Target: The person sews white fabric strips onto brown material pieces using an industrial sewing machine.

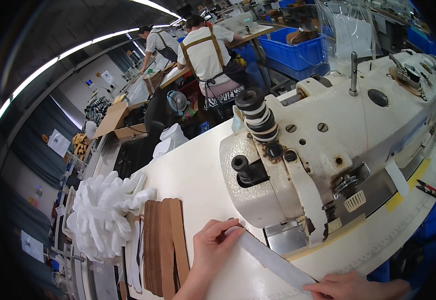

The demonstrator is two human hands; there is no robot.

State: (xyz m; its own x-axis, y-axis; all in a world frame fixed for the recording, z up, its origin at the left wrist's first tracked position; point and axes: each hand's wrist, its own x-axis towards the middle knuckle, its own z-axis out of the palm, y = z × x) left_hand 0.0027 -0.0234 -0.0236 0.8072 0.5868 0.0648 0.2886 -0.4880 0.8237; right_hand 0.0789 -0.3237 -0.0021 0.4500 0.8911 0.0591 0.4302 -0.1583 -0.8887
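My left hand (214, 246) pinches the upper end of a long pale grey strip (265, 254), just below the needle end of a white industrial sewing machine (298, 140). Near the bottom edge, my right hand (343, 287) has its fingers closed on the strip's lower end, which slants across the white tabletop (203, 175). Left of my left hand lies a row of long brown strips (160, 242), with narrow white strips (136, 250) beside them and a pile of loose white bands (103, 210) farther left.
Two people (208, 55) work at benches beyond the machine. Blue bins (293, 50), an open cardboard box (120, 120) and a small fan (177, 101) stand behind. Red-and-black thread snips (427, 189) lie at the right edge of the table.
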